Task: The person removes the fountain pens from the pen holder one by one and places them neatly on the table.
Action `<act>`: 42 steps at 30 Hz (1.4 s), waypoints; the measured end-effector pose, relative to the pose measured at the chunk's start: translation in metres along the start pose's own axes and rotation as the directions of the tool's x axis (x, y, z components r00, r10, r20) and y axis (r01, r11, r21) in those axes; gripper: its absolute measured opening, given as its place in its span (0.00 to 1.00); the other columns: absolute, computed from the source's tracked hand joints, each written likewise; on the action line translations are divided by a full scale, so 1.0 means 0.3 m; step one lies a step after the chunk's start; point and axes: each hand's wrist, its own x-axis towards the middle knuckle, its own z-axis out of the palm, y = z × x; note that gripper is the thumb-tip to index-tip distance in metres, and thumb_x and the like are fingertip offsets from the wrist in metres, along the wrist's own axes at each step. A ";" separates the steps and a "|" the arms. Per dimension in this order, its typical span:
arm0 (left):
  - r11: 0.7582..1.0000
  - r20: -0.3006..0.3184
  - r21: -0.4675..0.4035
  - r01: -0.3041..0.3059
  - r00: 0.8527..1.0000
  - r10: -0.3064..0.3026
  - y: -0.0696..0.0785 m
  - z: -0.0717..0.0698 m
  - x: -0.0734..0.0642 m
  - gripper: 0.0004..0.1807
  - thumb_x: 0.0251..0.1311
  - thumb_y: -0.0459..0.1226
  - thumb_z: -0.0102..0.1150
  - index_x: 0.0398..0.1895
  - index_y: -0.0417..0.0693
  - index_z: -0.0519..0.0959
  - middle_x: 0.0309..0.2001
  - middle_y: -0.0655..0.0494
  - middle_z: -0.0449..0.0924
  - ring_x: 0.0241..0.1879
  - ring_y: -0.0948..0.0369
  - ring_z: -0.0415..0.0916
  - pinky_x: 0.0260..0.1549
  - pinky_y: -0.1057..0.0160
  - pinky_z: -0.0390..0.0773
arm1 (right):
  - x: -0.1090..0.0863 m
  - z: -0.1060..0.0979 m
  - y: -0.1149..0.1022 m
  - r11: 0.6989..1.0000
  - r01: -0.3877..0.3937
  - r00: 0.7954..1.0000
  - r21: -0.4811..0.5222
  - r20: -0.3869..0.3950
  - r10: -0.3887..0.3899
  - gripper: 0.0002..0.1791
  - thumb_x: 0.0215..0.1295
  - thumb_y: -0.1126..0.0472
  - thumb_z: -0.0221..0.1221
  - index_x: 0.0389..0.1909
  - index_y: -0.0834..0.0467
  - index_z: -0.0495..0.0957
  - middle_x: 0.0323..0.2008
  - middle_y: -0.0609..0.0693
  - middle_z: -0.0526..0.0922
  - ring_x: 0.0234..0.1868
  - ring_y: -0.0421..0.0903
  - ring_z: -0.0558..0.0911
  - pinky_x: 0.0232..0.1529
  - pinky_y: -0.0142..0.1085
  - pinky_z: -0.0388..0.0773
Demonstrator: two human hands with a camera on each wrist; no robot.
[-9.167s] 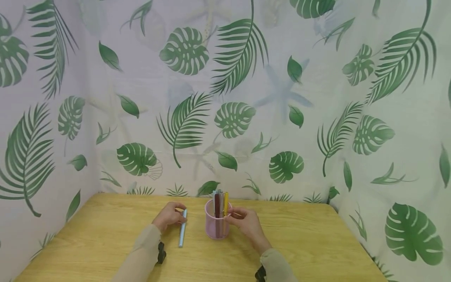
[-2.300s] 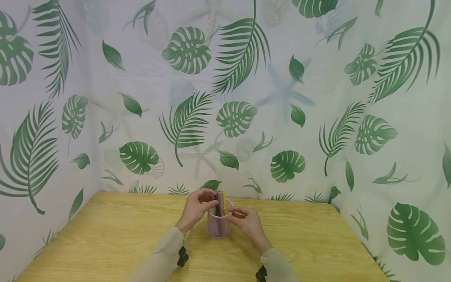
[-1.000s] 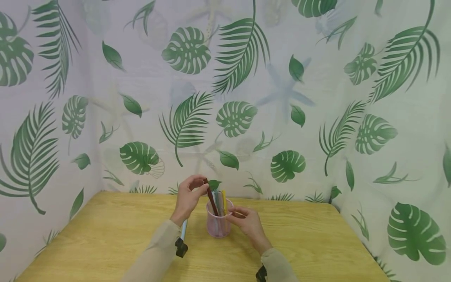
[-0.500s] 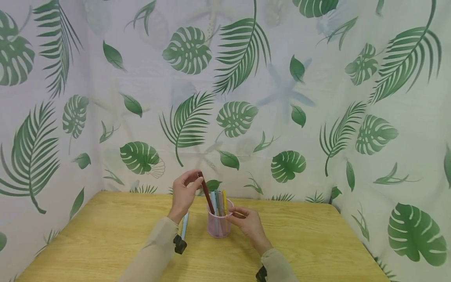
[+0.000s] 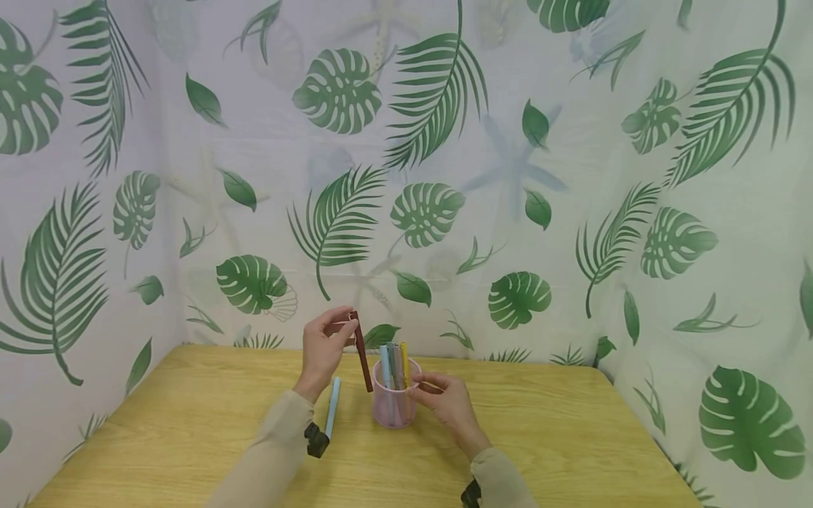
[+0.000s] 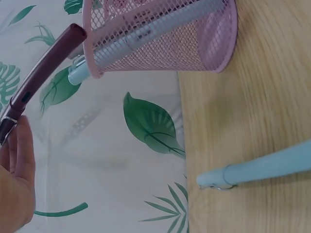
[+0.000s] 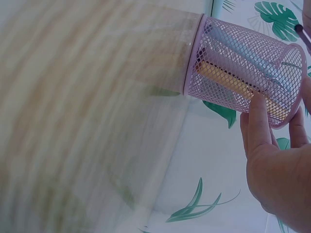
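Between thumb and fingers, my left hand [image 5: 322, 347] pinches a dark red pen [image 5: 362, 353] by its upper end. The pen hangs tilted just left of the pink mesh pen cup [image 5: 394, 409], its lower end by the rim; in the left wrist view the dark red pen [image 6: 43, 68] has its free end right at the cup's rim. My right hand [image 5: 449, 406] grips the cup's rim from the right, thumb against the mesh [image 7: 260, 116]. Inside the cup stand several pens, among them a yellow pen [image 5: 404, 363] and a light blue pen [image 5: 384, 363].
Another light blue pen [image 5: 333, 406] lies on the wooden table [image 5: 540, 437], left of the cup and close to my left wrist. A leaf-printed cloth [image 5: 444, 141] hangs behind the table and along both sides.
My left hand has drawn the dark red pen up out of the cup and carried it left, over the cup's rim. The right hand keeps its place on the cup.
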 end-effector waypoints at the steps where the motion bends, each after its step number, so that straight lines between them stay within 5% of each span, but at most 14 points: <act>1: 1.000 0.005 0.005 0.015 1.000 -0.015 -0.005 -0.004 -0.002 0.14 0.61 0.29 0.63 0.51 0.39 0.82 0.45 0.38 0.81 0.35 0.65 0.82 0.35 0.55 0.86 | -0.004 0.000 -0.004 1.000 0.000 1.000 -0.004 0.002 0.000 0.16 0.59 0.67 0.67 0.47 0.71 0.81 0.55 0.65 0.80 0.59 0.62 0.78 0.52 0.44 0.81; 9: 0.995 0.033 0.041 0.094 0.995 -0.096 -0.042 -0.034 -0.009 0.14 0.61 0.29 0.64 0.50 0.39 0.82 0.46 0.39 0.80 0.34 0.62 0.81 0.31 0.60 0.86 | -0.052 -0.003 -0.082 1.000 0.010 1.000 -0.019 0.019 -0.010 0.16 0.60 0.69 0.65 0.46 0.74 0.80 0.54 0.67 0.80 0.58 0.64 0.78 0.54 0.45 0.81; 19: 0.981 0.097 0.087 0.173 0.979 -0.181 -0.071 -0.089 -0.025 0.15 0.63 0.32 0.63 0.53 0.40 0.81 0.50 0.38 0.80 0.38 0.59 0.81 0.35 0.55 0.86 | -0.004 -0.008 0.007 1.000 0.015 1.000 -0.004 0.006 -0.015 0.17 0.59 0.65 0.68 0.46 0.70 0.82 0.54 0.64 0.81 0.58 0.61 0.80 0.54 0.44 0.81; 30: 0.960 0.117 0.159 0.232 0.961 -0.252 -0.108 -0.118 -0.032 0.14 0.63 0.30 0.62 0.51 0.39 0.81 0.47 0.41 0.81 0.38 0.60 0.81 0.32 0.58 0.86 | -0.030 -0.005 -0.037 1.000 0.016 1.000 -0.012 0.018 -0.015 0.17 0.61 0.67 0.66 0.47 0.73 0.80 0.54 0.67 0.80 0.58 0.63 0.79 0.54 0.46 0.80; 37: 0.941 0.106 0.213 0.263 0.951 -0.290 -0.133 -0.147 -0.036 0.16 0.64 0.30 0.60 0.54 0.38 0.79 0.50 0.37 0.80 0.38 0.59 0.81 0.33 0.59 0.85 | -0.009 -0.003 -0.002 1.000 0.000 1.000 -0.012 0.017 0.000 0.18 0.59 0.65 0.68 0.48 0.70 0.81 0.56 0.65 0.80 0.59 0.62 0.79 0.54 0.45 0.80; 42: 0.918 0.095 0.220 0.329 0.930 -0.356 -0.151 -0.164 -0.035 0.17 0.65 0.29 0.58 0.57 0.37 0.77 0.51 0.36 0.79 0.38 0.58 0.80 0.36 0.55 0.85 | -0.007 -0.006 -0.009 1.000 -0.005 1.000 -0.019 0.013 0.005 0.17 0.59 0.64 0.68 0.47 0.68 0.82 0.56 0.63 0.80 0.59 0.61 0.79 0.54 0.45 0.80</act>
